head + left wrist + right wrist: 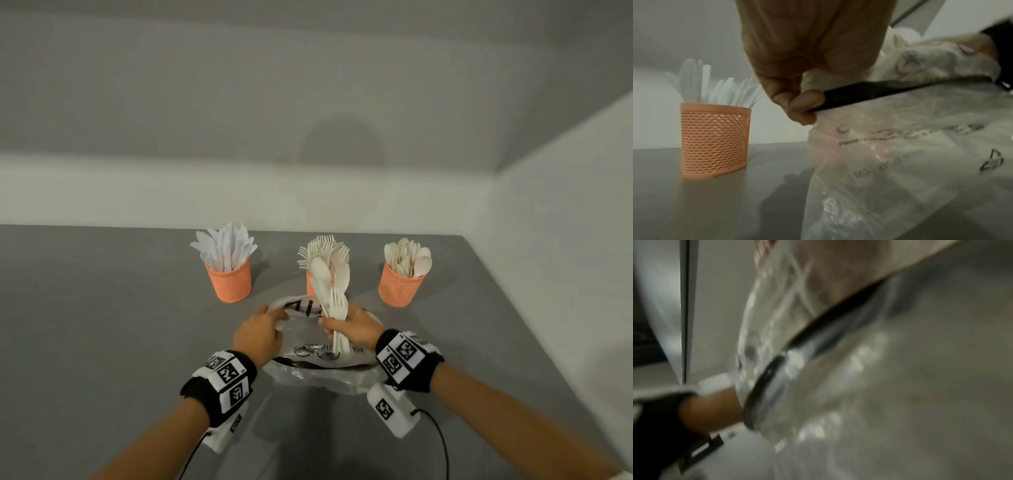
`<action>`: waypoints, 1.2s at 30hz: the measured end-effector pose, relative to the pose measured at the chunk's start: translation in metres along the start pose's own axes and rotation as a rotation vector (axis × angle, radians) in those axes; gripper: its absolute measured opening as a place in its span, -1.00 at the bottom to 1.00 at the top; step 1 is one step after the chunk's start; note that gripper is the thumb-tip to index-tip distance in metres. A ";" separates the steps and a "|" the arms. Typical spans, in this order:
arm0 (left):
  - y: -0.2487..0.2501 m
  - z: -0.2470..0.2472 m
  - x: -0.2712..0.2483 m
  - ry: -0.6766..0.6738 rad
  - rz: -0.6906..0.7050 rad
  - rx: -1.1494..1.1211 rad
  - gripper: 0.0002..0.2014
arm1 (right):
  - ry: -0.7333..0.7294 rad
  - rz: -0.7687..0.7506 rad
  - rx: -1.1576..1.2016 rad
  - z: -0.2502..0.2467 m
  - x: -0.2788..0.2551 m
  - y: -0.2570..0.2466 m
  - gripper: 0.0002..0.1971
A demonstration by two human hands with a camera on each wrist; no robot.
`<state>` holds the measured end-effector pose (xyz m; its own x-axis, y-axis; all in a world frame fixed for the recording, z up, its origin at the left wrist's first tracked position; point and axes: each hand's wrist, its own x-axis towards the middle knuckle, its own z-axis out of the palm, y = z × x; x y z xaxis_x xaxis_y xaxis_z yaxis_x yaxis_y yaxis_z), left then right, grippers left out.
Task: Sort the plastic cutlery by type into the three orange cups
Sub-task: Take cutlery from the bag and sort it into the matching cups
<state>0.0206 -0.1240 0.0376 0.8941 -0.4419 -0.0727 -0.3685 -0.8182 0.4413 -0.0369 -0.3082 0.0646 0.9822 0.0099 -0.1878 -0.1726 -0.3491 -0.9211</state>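
Cutlery bundle (334,308), mixed forks, spoons and what looks like a knife, is standing upright in the right hand (356,325), whose fingers are curling round the handles above the clear zip bag (318,363). Left hand (260,334) is pinching the bag's black zip edge (869,92) between thumb and fingertips, holding the mouth up. Bag is lying near the worktop's front, at mid-width. Toward the back edge the three orange mesh cups are standing in a row: knife cup (230,282) at left, fork cup (311,284) in the middle, half hidden behind the bundle, spoon cup (399,286) at right, all already crowded.

Risks, as I judge them:
- Mixed handful: dropping it whole would mis-sort.
- Full cups: pushing pieces in could tip a light cup or spill others.
- Loose grip: pieces could slide back into the bag.
- Right wrist view is blurring; finger detail unreadable there.
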 end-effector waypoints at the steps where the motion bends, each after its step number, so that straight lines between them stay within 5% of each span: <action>1: 0.002 0.002 0.000 -0.008 -0.022 0.020 -0.60 | 0.005 -0.005 0.048 -0.004 0.000 -0.007 -0.77; 10: 0.025 0.023 -0.005 -0.089 -0.029 0.169 -0.59 | 0.340 -0.178 0.292 -0.048 -0.001 -0.043 -0.80; 17: 0.042 0.028 0.005 -0.161 0.017 -0.218 -0.65 | 0.441 -0.181 0.436 -0.051 0.001 -0.036 -0.81; 21: 0.052 0.019 0.011 0.031 0.066 -0.415 -0.82 | 0.510 -0.166 0.407 -0.045 0.007 -0.035 -0.77; 24: 0.059 0.004 0.012 0.220 0.009 -0.825 -0.76 | 0.557 -0.158 0.454 -0.038 0.014 -0.041 -0.79; 26: 0.064 -0.006 0.010 0.136 -0.152 -1.201 -0.74 | 0.579 -0.180 0.504 -0.032 0.018 -0.048 -0.80; 30: 0.067 -0.017 0.007 -0.256 -0.494 -1.693 -0.56 | 0.585 -0.253 0.571 -0.017 0.028 -0.064 -0.88; 33: 0.070 -0.022 0.006 -0.358 -0.543 -1.835 -0.44 | 0.581 -0.255 0.555 0.000 0.033 -0.067 -0.84; 36: 0.075 -0.026 0.004 -0.340 -0.521 -1.866 -0.53 | 0.599 -0.226 0.466 0.015 0.037 -0.057 -0.86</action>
<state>0.0029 -0.1778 0.0940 0.6473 -0.5533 -0.5243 0.7552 0.3722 0.5396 0.0086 -0.2737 0.1051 0.8475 -0.5182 0.1148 0.1524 0.0305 -0.9878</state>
